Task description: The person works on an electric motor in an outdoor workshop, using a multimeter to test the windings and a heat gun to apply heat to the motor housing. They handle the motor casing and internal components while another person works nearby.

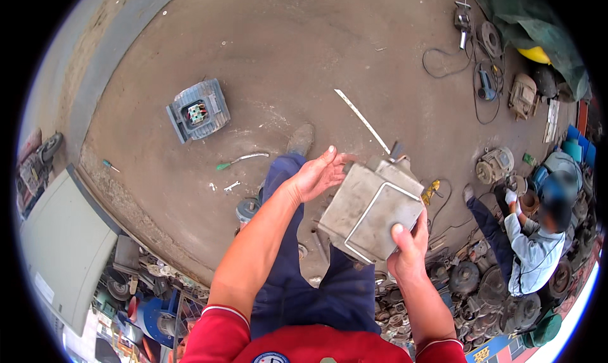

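A grey boxy metal unit (361,214) with a bent white wire bail across its face is held up in front of my legs. My right hand (410,246) grips its right side, thumb on the face and the other fingers hidden behind. My left hand (322,174) is beside its upper left corner, fingers stretched out, holding nothing; the far fingertips pass close to the corner, and I cannot tell whether they touch. A dark knob-like part (396,152) sticks up at the unit's top edge.
A blue-grey motor housing (199,111) with exposed terminals lies ahead left. Nearby are a green-handled screwdriver (242,160), a wrench (232,186) and a long white strip (362,121). At right, a co-worker (535,249) sits among motor parts, near corded power tools (486,86). A pale cabinet (63,249) stands left.
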A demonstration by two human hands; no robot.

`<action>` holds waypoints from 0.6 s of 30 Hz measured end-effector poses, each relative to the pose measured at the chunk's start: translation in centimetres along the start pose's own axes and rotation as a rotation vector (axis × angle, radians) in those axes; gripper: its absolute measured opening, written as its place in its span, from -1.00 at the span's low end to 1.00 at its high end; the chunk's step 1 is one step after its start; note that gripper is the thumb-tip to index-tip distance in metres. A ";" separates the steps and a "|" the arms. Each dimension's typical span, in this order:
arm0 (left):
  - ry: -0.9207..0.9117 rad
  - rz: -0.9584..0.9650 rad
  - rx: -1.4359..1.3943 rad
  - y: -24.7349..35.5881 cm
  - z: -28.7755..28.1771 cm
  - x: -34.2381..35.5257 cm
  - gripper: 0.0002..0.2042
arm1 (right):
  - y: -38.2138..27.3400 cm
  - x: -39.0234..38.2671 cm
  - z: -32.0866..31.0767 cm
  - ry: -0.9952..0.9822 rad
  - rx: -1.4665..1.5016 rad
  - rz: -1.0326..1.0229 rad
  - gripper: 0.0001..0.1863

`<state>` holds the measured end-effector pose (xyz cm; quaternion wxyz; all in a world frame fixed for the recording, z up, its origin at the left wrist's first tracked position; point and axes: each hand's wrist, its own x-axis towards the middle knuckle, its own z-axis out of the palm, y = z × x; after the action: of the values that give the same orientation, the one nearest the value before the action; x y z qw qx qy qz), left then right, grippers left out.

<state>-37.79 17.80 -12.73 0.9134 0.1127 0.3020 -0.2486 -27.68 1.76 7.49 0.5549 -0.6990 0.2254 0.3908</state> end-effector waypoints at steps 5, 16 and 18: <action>-0.103 0.181 -0.057 2.6 0.3 -5.4 0.01 | -6.6 1.8 7.5 -0.092 0.251 0.088 -0.22; 0.287 0.647 0.701 10.2 10.1 -16.6 -0.05 | -17.8 0.4 16.6 -0.341 0.197 0.008 -0.24; 0.414 0.685 0.768 11.2 11.5 -17.0 -0.26 | -18.9 -0.4 17.4 -0.426 0.204 -0.005 -0.26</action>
<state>-38.02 29.79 7.33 0.7568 0.5760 0.3090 -0.0021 -18.91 23.66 17.74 0.6586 -0.5414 0.1398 0.5036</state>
